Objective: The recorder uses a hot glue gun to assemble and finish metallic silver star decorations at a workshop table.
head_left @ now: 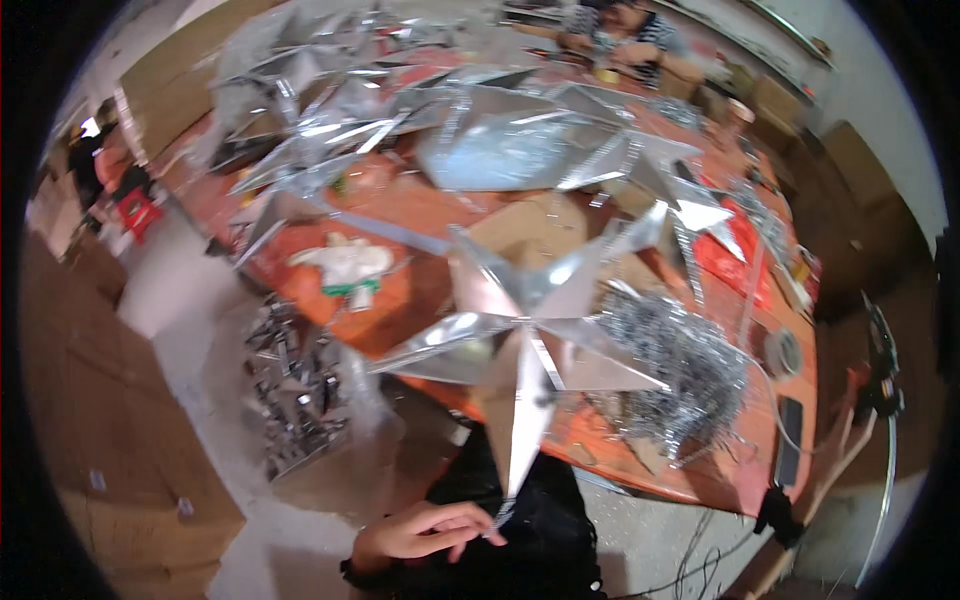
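Observation:
A large silver five-pointed star (pixel 525 325) with folded, shiny faces stands out in the middle of the view, partly over the near edge of the table. My left hand (pixel 425 532) reaches in from the lower left in a black sleeve. Its fingers are closed at the star's lowest tip, where a short silvery strip (pixel 503 513) shows between them. Motion blur hides the exact grip. My right hand is out of sight. Right of the star lies a heap of silver tinsel (pixel 685 370).
More silver stars (pixel 320 130) and clear plastic cover the far side of the orange table (pixel 400 290). White gloves (pixel 345 262) lie left. A bag of silver pieces (pixel 295 390) stands below. Tape (pixel 783 352), a dark phone (pixel 790 440) and a glue gun (pixel 880 370) are right. A person (pixel 625 40) sits opposite.

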Demonstrator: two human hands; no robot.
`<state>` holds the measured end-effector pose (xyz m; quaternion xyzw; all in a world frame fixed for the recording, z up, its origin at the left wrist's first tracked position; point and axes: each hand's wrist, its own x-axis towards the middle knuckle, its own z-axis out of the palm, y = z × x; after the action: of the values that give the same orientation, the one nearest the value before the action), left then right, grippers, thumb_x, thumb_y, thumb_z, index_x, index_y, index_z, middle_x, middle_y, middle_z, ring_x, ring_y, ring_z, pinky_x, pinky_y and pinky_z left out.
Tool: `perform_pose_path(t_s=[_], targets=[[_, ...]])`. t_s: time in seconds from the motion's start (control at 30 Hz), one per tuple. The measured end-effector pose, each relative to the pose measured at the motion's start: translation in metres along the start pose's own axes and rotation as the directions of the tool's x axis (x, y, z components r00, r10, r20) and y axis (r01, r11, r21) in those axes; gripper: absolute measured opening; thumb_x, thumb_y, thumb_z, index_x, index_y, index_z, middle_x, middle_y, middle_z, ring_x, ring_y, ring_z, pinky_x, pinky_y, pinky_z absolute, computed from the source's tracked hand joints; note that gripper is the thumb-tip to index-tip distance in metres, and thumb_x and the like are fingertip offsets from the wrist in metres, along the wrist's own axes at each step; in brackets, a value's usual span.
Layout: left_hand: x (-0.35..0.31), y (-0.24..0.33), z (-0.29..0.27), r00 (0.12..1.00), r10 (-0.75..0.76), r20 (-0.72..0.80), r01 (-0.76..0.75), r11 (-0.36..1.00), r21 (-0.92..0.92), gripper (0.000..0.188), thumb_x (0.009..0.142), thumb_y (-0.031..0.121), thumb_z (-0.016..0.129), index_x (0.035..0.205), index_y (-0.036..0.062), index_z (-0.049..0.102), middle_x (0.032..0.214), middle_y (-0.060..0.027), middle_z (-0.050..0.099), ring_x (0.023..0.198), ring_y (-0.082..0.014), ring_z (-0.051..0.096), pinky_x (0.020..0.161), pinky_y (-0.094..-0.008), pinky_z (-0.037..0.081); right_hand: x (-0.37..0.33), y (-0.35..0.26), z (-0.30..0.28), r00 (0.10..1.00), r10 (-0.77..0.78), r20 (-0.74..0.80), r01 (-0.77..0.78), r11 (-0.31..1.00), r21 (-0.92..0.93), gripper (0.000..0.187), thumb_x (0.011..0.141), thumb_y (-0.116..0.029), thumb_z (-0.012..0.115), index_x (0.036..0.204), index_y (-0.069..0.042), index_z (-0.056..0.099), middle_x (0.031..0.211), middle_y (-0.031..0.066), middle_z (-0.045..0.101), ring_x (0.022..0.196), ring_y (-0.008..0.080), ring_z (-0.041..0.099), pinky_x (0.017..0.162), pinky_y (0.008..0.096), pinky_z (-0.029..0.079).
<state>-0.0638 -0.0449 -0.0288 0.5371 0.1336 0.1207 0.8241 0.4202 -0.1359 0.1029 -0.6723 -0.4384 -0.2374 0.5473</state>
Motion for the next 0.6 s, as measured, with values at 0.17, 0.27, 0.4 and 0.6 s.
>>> perform_pose_path(t_s=[0.17, 0.27, 0.4, 0.6], targets=[[-0.008, -0.016, -0.006, 0.956, -0.277, -0.1, 0.29, 0.946, 0.143, 0.028, 0.096, 0.023, 0.045, 0.117, 0.0066, 0.051, 0.107, -0.003, 0.063, 0.066, -0.0045, 0.052, 0.058, -0.0191, 0.043, -0.004, -0.04, 0.015, 0.983, 0.182, -0.015, -0.178, 0.974, 0.142, 0.028, 0.091, -0.019, 0.054, 0.113, -0.002, 0.056, 0.083, 0.0017, 0.054, 0.066, 0.0082, 0.048, 0.063, 0.0232, 0.038], [-0.002, -0.018, -0.005, 0.946, -0.246, -0.21, 0.304, 0.899, 0.314, 0.027, 0.094, 0.026, 0.049, 0.114, 0.0082, 0.054, 0.097, -0.001, 0.065, 0.066, -0.0041, 0.053, 0.058, -0.0203, 0.043, -0.015, -0.043, 0.002, 0.983, 0.098, 0.154, -0.131, 0.967, 0.219, 0.033, 0.09, -0.021, 0.056, 0.115, -0.001, 0.054, 0.085, 0.0077, 0.06, 0.062, 0.012, 0.053, 0.057, 0.0272, 0.044], [0.009, -0.008, -0.002, 0.757, -0.138, -0.639, 0.548, 0.667, 0.505, 0.025, 0.09, 0.019, 0.055, 0.112, 0.0082, 0.057, 0.09, -0.0063, 0.063, 0.063, -0.0101, 0.054, 0.058, -0.0244, 0.043, -0.041, -0.074, -0.004, 0.764, -0.058, 0.642, -0.308, 0.842, 0.443, 0.038, 0.084, -0.025, 0.061, 0.111, 0.001, 0.053, 0.086, 0.0104, 0.062, 0.062, 0.0152, 0.058, 0.055, 0.029, 0.048], [0.033, 0.024, 0.034, 0.692, 0.307, -0.653, -0.089, 0.934, 0.345, 0.032, 0.087, -0.001, 0.05, 0.119, 0.002, 0.052, 0.121, -0.0089, 0.053, 0.061, -0.0053, 0.045, 0.061, -0.0195, 0.045, -0.055, -0.129, 0.071, 0.255, -0.566, 0.784, -0.279, 0.733, 0.62, 0.033, 0.072, -0.02, 0.072, 0.098, -0.002, 0.063, 0.069, 0.0072, 0.064, 0.054, 0.0177, 0.062, 0.051, 0.0277, 0.048]])
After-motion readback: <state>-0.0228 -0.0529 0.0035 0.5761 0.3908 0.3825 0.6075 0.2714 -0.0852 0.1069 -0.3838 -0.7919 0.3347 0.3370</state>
